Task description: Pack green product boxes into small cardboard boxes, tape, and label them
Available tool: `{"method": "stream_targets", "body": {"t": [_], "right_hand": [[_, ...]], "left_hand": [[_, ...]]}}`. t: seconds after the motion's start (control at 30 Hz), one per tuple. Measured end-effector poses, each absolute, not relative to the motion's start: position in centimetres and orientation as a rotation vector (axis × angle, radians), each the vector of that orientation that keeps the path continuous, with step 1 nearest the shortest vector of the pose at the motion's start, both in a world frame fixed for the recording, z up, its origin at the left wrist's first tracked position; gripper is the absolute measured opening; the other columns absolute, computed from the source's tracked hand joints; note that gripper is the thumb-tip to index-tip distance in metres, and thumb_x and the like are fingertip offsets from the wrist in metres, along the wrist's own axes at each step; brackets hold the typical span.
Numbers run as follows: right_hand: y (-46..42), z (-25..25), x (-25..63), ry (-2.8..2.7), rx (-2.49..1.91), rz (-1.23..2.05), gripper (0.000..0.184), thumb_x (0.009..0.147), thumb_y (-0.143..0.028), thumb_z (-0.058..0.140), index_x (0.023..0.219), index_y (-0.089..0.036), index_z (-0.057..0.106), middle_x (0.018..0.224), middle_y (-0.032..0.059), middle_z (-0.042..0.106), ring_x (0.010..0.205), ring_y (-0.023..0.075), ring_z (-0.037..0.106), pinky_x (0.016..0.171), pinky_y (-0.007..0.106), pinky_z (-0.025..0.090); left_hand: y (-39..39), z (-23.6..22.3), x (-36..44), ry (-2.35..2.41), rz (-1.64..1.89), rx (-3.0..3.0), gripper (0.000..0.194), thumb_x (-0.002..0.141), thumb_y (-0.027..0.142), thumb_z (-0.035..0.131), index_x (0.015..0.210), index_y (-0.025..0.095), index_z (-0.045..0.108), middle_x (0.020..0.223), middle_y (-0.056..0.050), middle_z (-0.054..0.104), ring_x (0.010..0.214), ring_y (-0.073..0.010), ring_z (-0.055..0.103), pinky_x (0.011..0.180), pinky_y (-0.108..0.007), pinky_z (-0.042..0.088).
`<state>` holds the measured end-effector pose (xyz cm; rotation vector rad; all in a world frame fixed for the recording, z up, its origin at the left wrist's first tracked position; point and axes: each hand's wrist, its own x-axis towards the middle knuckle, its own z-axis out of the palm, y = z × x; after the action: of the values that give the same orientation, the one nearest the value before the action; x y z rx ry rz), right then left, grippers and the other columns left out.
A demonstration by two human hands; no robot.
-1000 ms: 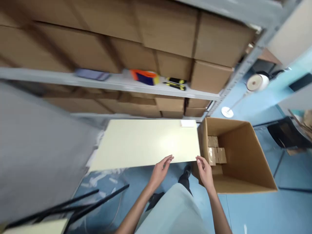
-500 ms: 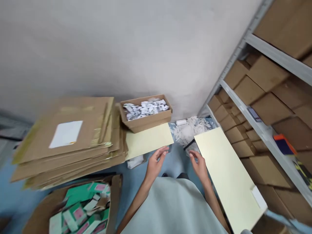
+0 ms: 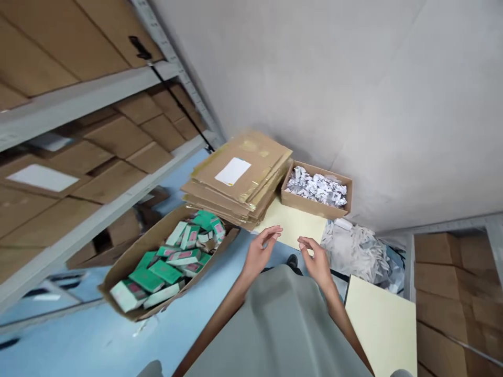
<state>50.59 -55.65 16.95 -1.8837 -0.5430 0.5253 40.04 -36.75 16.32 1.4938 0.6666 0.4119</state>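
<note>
Both of my hands are held out in front of my body with nothing in them. My left hand (image 3: pixel 262 249) has its fingers stretched and thumb apart, just in front of the pale yellow tabletop (image 3: pixel 288 224). Facing it, my right hand (image 3: pixel 315 258) is also open with fingers curved slightly. On that tabletop stands a cardboard box (image 3: pixel 314 207) filled with crumpled white pieces (image 3: pixel 319 188). Left of it lies a stack of flattened cardboard (image 3: pixel 226 204) with a white label (image 3: pixel 233 171) on top.
A large carton (image 3: pixel 113 267) of green-and-white small boxes (image 3: pixel 183 256) sits at the left. Metal shelves (image 3: pixel 90 86) with cartons stand beyond it, others at far right. White scraps (image 3: pixel 351 251) lie in the corner by a second pale tabletop (image 3: pixel 383 324).
My view has swung to the left, so the left shelves and the whole carton of green boxes now show. Both hands stay open and empty.
</note>
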Motion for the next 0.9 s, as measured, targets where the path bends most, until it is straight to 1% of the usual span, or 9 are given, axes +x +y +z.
{"method": "stream_targets", "body": {"t": [0.07, 0.13, 0.2, 0.3, 0.43, 0.57, 0.73, 0.83, 0.9], "right_hand": [[-54.2, 16.6, 51.9, -0.633, -1.866, 0.62, 0.035, 0.109, -0.053, 0.062, 0.122, -0.028, 0.083, 0.128, 0.0105, 0.086, 0.121, 0.0316, 0.083, 0.103, 0.046, 0.068], [-52.6, 16.3, 52.8, -0.712, -1.845, 0.702, 0.034, 0.109, -0.051, 0.062, 0.122, -0.028, 0.083, 0.127, 0.0104, 0.087, 0.12, 0.0314, 0.083, 0.105, 0.047, 0.067], [-50.7, 16.0, 53.0, -0.792, -1.817, 0.779, 0.035, 0.109, -0.052, 0.062, 0.123, -0.027, 0.082, 0.127, 0.0107, 0.086, 0.12, 0.0309, 0.083, 0.108, 0.047, 0.066], [-47.7, 16.1, 52.2, -0.932, -1.757, 0.895, 0.035, 0.111, -0.052, 0.061, 0.125, -0.027, 0.082, 0.129, 0.0109, 0.085, 0.121, 0.03, 0.082, 0.11, 0.045, 0.065], [-43.7, 16.7, 49.5, -1.115, -1.708, 1.011, 0.033, 0.111, -0.05, 0.062, 0.126, -0.028, 0.082, 0.13, 0.0104, 0.085, 0.12, 0.0295, 0.082, 0.11, 0.045, 0.064], [-39.2, 16.6, 45.6, -1.222, -1.716, 1.078, 0.033, 0.112, -0.05, 0.062, 0.128, -0.029, 0.082, 0.13, 0.01, 0.085, 0.122, 0.0295, 0.081, 0.111, 0.045, 0.063], [-31.9, 15.2, 38.6, -1.306, -1.731, 1.167, 0.034, 0.112, -0.051, 0.062, 0.126, -0.028, 0.082, 0.13, 0.0102, 0.085, 0.124, 0.0293, 0.08, 0.112, 0.044, 0.062], [-26.6, 14.0, 33.6, -1.345, -1.725, 1.243, 0.034, 0.111, -0.052, 0.062, 0.125, -0.027, 0.081, 0.129, 0.0101, 0.085, 0.122, 0.0286, 0.081, 0.111, 0.043, 0.063], [-22.8, 13.1, 30.4, -1.374, -1.724, 1.3, 0.034, 0.111, -0.052, 0.062, 0.125, -0.027, 0.081, 0.129, 0.0094, 0.085, 0.119, 0.0275, 0.082, 0.109, 0.041, 0.063]], "left_hand": [[-36.4, 16.5, 39.3, 0.752, 0.487, 1.508, 0.046, 0.1, 0.058, 0.066, 0.124, 0.022, 0.08, 0.129, -0.014, 0.084, 0.119, -0.0305, 0.082, 0.114, -0.05, 0.063], [-36.1, 16.4, 38.0, 0.842, 0.549, 1.532, 0.04, 0.101, 0.049, 0.063, 0.126, 0.023, 0.08, 0.129, -0.013, 0.084, 0.12, -0.0299, 0.081, 0.111, -0.049, 0.064], [-35.7, 16.3, 36.0, 0.943, 0.594, 1.544, 0.038, 0.099, 0.04, 0.06, 0.126, 0.024, 0.081, 0.128, -0.012, 0.084, 0.121, -0.0297, 0.081, 0.108, -0.048, 0.065], [-34.9, 15.8, 32.6, 1.115, 0.667, 1.48, 0.039, 0.095, 0.034, 0.058, 0.126, 0.024, 0.08, 0.128, -0.011, 0.084, 0.118, -0.0296, 0.082, 0.103, -0.048, 0.066], [-33.3, 14.6, 28.6, 1.242, 0.748, 1.333, 0.043, 0.089, 0.032, 0.058, 0.126, 0.024, 0.078, 0.132, -0.011, 0.083, 0.119, -0.029, 0.082, 0.103, -0.047, 0.066], [-30.6, 13.4, 25.5, 1.243, 0.781, 1.221, 0.048, 0.085, 0.031, 0.056, 0.127, 0.023, 0.078, 0.136, -0.011, 0.082, 0.117, -0.0284, 0.082, 0.102, -0.046, 0.067], [-25.5, 12.3, 19.4, 1.211, 0.818, 1.121, 0.046, 0.089, 0.031, 0.056, 0.128, 0.023, 0.078, 0.134, -0.011, 0.082, 0.116, -0.0267, 0.082, 0.101, -0.043, 0.068], [-21.8, 11.4, 14.0, 1.256, 0.822, 1.068, 0.044, 0.092, 0.033, 0.058, 0.129, 0.022, 0.078, 0.132, -0.011, 0.082, 0.115, -0.027, 0.083, 0.1, -0.043, 0.068], [-19.3, 10.7, 10.1, 1.291, 0.813, 1.043, 0.046, 0.091, 0.031, 0.056, 0.131, 0.022, 0.078, 0.133, -0.011, 0.082, 0.116, -0.0273, 0.082, 0.099, -0.043, 0.069]]}}
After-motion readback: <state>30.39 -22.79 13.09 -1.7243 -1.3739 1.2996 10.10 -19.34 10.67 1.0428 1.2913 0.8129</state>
